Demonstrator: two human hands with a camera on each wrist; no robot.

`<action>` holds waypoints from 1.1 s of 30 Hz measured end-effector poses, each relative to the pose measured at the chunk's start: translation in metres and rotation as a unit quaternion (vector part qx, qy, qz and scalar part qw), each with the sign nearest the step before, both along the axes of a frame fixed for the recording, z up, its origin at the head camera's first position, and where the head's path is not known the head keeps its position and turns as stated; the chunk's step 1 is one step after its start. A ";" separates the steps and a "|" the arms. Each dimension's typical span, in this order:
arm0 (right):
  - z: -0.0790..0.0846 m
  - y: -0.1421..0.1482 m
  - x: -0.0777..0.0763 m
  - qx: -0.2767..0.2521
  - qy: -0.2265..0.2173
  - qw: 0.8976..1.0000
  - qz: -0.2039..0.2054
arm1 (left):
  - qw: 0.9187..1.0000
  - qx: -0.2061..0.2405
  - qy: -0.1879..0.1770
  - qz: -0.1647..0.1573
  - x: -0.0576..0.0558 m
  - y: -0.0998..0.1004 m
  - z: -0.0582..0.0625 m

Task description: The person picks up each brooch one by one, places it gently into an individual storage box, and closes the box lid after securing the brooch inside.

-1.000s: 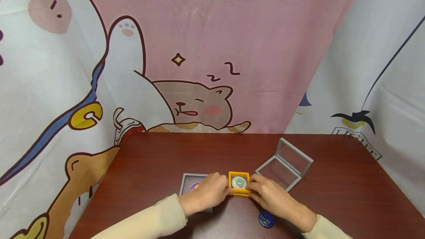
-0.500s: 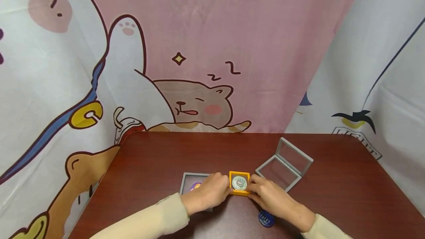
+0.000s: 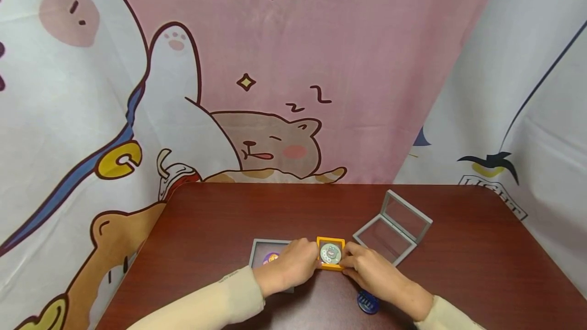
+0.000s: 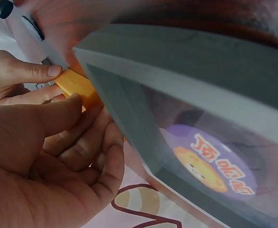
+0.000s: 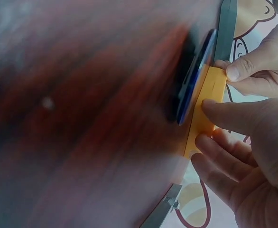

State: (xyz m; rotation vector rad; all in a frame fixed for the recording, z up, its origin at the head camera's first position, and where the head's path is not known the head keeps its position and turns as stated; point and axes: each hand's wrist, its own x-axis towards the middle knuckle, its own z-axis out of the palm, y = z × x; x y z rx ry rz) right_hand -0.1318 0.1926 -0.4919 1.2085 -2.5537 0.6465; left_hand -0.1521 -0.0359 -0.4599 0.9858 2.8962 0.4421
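Note:
Between my two hands on the table lies a small yellow display case (image 3: 331,267), its lid down. Through its clear window shows a round pale-green badge (image 3: 330,253) with a grey cartoon figure. My left hand (image 3: 292,265) pinches the case's left side, and my right hand (image 3: 377,272) pinches its right side. In the left wrist view, the left thumb lies on the yellow case (image 4: 77,86). The right thumb presses the edge of the yellow case (image 5: 210,90) in the right wrist view, fingers bent on its far side.
A grey display case (image 3: 270,241) with a purple badge (image 3: 270,257) lies partly behind my left forearm. An open grey case (image 3: 407,252) stands behind my right hand, lid raised. A dark blue round badge (image 3: 368,302) lies nearer me. A printed cloth (image 3: 367,65) hangs behind the table.
The yellow case showed a doubled front edge a second ago; its lid has since come down flat. Both hands have stayed at its sides, almost unmoved.

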 end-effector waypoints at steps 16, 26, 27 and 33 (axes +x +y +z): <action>0.015 0.025 0.030 0.028 0.028 0.996 -0.079 | 1.000 0.009 -0.014 -0.004 0.000 0.001 0.000; 0.021 0.048 0.059 0.122 -0.143 0.978 -0.094 | 1.000 0.004 -0.010 0.000 0.000 0.001 0.002; 0.021 0.050 0.060 0.129 -0.165 0.974 -0.089 | 1.000 0.005 -0.008 0.000 0.000 0.001 0.002; 0.006 0.057 0.061 0.154 -0.110 0.981 -0.031 | 1.000 0.007 -0.006 -0.002 0.001 0.001 0.001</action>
